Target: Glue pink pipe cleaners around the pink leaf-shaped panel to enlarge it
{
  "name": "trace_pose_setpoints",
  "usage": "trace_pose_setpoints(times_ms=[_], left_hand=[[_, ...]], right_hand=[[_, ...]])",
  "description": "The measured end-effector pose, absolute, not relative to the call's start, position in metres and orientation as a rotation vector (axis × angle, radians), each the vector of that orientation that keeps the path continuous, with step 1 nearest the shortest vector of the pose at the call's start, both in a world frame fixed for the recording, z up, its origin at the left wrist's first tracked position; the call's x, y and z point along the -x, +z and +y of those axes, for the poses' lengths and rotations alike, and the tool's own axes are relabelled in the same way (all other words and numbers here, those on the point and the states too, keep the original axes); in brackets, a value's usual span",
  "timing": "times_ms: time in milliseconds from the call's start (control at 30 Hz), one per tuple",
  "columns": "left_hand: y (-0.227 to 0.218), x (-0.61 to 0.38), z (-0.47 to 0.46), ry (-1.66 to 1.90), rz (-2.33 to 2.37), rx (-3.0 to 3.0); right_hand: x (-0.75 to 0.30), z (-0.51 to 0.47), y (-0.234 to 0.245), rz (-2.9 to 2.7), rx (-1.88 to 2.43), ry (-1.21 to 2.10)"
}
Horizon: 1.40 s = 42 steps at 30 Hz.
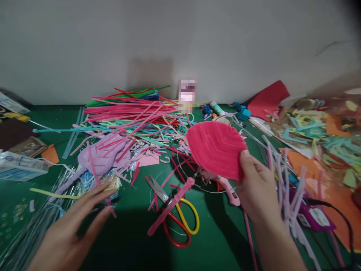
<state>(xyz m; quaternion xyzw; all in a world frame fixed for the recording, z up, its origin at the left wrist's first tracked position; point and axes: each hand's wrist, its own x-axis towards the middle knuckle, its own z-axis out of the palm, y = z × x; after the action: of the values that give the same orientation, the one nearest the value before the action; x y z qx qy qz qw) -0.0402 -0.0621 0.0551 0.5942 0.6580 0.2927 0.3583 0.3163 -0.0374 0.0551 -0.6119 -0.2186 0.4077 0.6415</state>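
Note:
My right hand (258,180) pinches the right edge of a bright pink, petal-shaped piece (216,148) with fine ridges, which looks made of pipe cleaners laid side by side. It is held up above the table. My left hand (81,222) is open, its fingers stretched out over loose pipe cleaners; a pink pipe cleaner (92,162) runs beneath its fingertips. Between the hands, scissors (180,214) with one red and one yellow handle lie with blades apart. A pink fuzzy stick (169,209) rests across them. A lilac leaf-shaped piece (107,152) lies beyond my left hand.
Pink, red and green pipe cleaners (132,109) are heaped against the wall. A pink handle with a switch (232,194) lies under the held piece. At right are a purple box (314,216) with a black cable, lilac pipe cleaners (293,199) and paper scraps (310,128).

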Motion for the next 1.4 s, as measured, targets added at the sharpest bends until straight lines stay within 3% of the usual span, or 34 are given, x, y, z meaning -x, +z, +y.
trace_pose_setpoints(times_ms=[200,333,467,733,933,1167,1400], left_hand=[[0.047,-0.08,-0.03,0.671,0.988,-1.031],[0.035,-0.105,-0.031,0.307,0.88,-0.958],[0.027,-0.108,-0.036,0.356,0.905,-0.985],[0.006,-0.103,-0.031,0.702,1.092,-0.916],[0.001,-0.101,-0.027,0.792,0.993,-0.666],[0.013,-0.096,-0.026,0.73,0.959,-0.497],[0.01,-0.093,-0.026,0.728,0.983,-0.459]], right_hand=[[-0.301,-0.029,0.049,-0.594,1.297,1.149],[-0.297,-0.027,0.045,-0.674,1.282,1.121],[-0.308,-0.029,0.043,-0.831,1.374,1.048],[-0.345,-0.057,0.02,-1.309,2.085,0.486],[-0.352,-0.086,-0.022,-1.684,2.292,0.172],[-0.355,-0.087,-0.022,-1.72,2.434,0.307],[-0.353,-0.076,0.007,-1.144,2.532,0.589]])
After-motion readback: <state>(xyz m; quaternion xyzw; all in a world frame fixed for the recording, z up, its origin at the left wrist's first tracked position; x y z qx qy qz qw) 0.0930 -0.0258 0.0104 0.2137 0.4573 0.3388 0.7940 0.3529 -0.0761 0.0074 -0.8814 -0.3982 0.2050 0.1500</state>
